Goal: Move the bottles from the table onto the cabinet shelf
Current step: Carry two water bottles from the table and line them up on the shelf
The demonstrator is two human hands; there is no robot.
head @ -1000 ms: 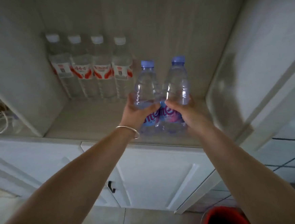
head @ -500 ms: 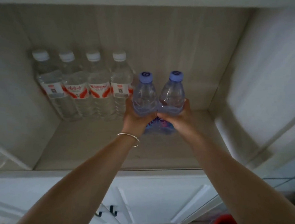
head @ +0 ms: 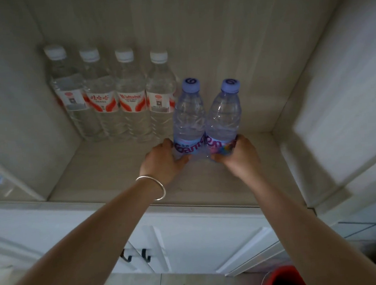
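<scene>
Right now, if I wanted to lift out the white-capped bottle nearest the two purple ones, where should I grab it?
Probably from the front, around the neck below the white cap of that bottle. It stands upright, its neighbours crowd both sides, and the back wall is behind.

Change from the preceding views: the two blue-capped bottles [head: 188, 117] [head: 224, 119], earlier held above the shelf [head: 108, 171], now stand upright beside the white-capped row [head: 111, 96]. The left hand [head: 164, 162] and right hand [head: 235, 156] sit lower, gripping at the labels rather than the upper bodies.
</scene>
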